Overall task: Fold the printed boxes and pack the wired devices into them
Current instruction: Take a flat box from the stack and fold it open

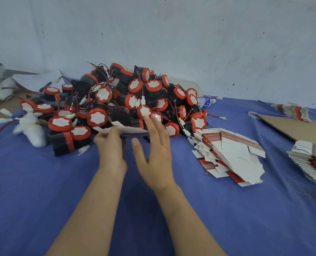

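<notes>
A big heap of wired devices (pixel 116 100), black bodies with red rims and white faces, fills the middle of the blue-covered table (pixel 227 209). In front of the heap my left hand (pixel 111 150) grips a flat printed box blank (pixel 129 129), held nearly level so I see its white underside and edge. Just to its right my right hand (pixel 157 145) has its fingers spread, their tips touching the blank's far right end and a device at the foot of the heap. A fanned stack of flat red-and-white box blanks (pixel 229 152) lies to the right.
More stacked blanks (pixel 312 163) sit at the right edge beside a brown cardboard sheet (pixel 292 128). A water bottle (pixel 206 101) lies behind the heap. White foam pieces (pixel 31 128) and loose connectors lie at the left. A grey wall stands close behind the table.
</notes>
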{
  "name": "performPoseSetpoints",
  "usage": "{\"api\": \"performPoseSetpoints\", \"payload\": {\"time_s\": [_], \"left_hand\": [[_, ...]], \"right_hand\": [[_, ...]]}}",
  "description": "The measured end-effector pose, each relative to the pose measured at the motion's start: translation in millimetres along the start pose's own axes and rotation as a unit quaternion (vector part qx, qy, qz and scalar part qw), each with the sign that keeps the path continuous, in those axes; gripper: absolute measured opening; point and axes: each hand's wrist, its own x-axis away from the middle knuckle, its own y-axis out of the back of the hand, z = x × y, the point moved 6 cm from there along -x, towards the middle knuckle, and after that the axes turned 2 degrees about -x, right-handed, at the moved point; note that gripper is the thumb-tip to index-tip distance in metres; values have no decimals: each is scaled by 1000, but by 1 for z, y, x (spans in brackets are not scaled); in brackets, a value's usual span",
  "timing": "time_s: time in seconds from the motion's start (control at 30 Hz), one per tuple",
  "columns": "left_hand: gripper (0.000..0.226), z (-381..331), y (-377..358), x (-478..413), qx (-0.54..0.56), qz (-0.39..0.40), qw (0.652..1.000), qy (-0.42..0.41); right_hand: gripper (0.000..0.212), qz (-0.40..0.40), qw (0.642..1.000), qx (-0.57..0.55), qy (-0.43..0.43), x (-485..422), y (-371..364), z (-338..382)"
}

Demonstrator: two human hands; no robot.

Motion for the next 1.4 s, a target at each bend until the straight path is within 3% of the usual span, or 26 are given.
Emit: {"api": "performPoseSetpoints", "payload": {"time_s": [0.13,0.23,0.37,0.43,0.5,0.57,0.67,0.73,0.87,1.0,1.13,1.2,1.3,1.4], "left_hand": [[19,8,-2,-1,74,13,988,134],[21,12,-4,-2,81,20,985,149],[17,16,-4,4,65,62,991,102],[25,13,-2,1,-14,45,999,20],[18,2,-1,3,-136,13,987,-88],[13,0,-13,12,-190,59,970,-139],[26,9,-35,23,-152,167,968,-112],[28,11,-42,28,-152,196,960,-129],[45,1,-41,37,-175,181,938,-238],[39,0,-38,34,-199,166,932,-252],[45,3,-36,35,-224,161,922,-272],[39,3,-39,41,-240,167,908,-299],[33,4,-42,46,-254,171,900,-309],[35,4,-39,42,-209,154,926,-274]], "right_hand": [[48,11,998,35,48,2,-3,12],[46,1,999,21,36,1,1,10],[48,-13,999,23,20,-1,5,5],[55,-19,999,39,0,-2,5,-1],[62,-29,998,25,-45,-3,9,-11],[66,-17,994,-12,-103,-3,9,-22],[64,4,981,-102,-165,-1,2,-31],[60,-24,968,-167,-185,-3,5,-35],[55,-66,961,-198,-183,-5,22,-38],[33,-41,939,-234,-247,-7,20,-41],[55,-48,839,-373,-394,-5,18,-48],[55,-65,814,-390,-426,-2,19,-50],[40,-92,809,-388,-432,3,21,-54],[22,-86,823,-385,-408,0,21,-50]]}}
